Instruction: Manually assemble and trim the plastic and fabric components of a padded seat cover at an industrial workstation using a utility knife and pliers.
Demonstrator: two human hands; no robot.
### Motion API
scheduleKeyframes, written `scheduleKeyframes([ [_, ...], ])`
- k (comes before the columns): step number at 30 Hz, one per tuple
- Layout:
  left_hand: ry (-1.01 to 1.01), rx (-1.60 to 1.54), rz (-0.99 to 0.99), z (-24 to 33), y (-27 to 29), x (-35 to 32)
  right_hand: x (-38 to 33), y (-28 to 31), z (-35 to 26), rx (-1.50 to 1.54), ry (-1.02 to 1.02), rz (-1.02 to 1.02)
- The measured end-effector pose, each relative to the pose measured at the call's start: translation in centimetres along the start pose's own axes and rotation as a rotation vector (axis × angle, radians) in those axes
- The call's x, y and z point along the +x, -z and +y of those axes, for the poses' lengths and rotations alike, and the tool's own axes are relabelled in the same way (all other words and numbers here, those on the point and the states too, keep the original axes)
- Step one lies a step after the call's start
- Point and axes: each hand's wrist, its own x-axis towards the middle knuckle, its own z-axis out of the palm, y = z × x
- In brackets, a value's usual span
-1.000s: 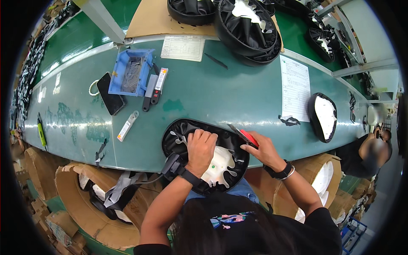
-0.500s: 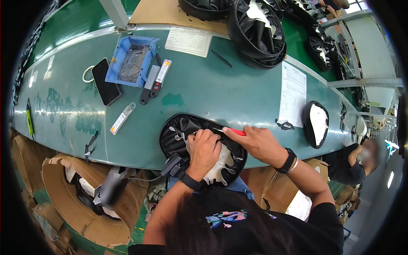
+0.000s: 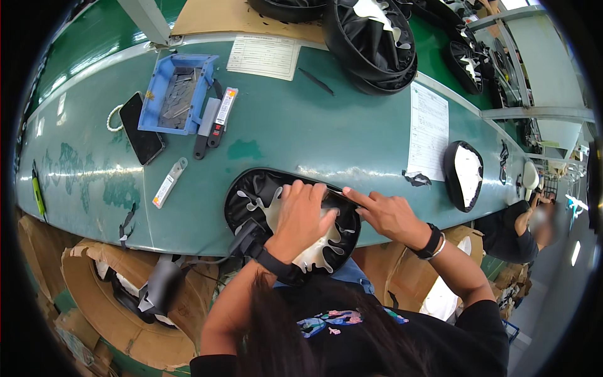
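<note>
A black oval padded piece [image 3: 235,204] with a soft leather-like cover and a pale, jagged-edged lining [image 3: 320,254] rests at the table's near edge, against my body. My left hand [image 3: 301,217] lies over it, fingers bent onto the far rim and thumb inside, gripping the edge. At the rim's right end is my right hand [image 3: 396,217], its index finger stretched along the edge and the other fingers curled. Whatever those fingers hold is hidden; no red handle shows now. A dark device [image 3: 248,239] is strapped to my left wrist.
A blue bin [image 3: 144,103] of thin grey pieces stands far left, beside two utility knives [image 3: 204,129], a phone [image 3: 141,129] and a blade case [image 3: 169,182]. Stacked black oval pieces [image 3: 370,56] stand at the back, another [image 3: 450,176] at right. Cardboard boxes [image 3: 81,301] sit below the edge.
The red handle in my right hand has gone out of sight, and that hand's index finger now points along the rim. My left fingers have moved up onto the far rim. The view shifted slightly.
</note>
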Motion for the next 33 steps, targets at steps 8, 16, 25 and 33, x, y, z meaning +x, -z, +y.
scheduleKeyframes([
  [8,-0.099,-0.398,-0.389,-2.9,3.4,0.0,-4.8,-3.1,-0.4,-0.099,-0.112,0.025],
  [16,-0.261,-0.517,-0.232,-2.3,-1.0,2.5,-4.0,-3.4,-0.9,-0.018,-0.175,0.048],
  [25,-0.228,-0.065,-0.176,-0.7,0.9,5.0,-6.1,-6.5,-5.5,0.203,-0.530,0.200],
  [33,-0.527,0.278,-0.355,-0.5,-3.4,3.0,-6.1,-6.8,-4.8,0.374,-0.490,0.304],
])
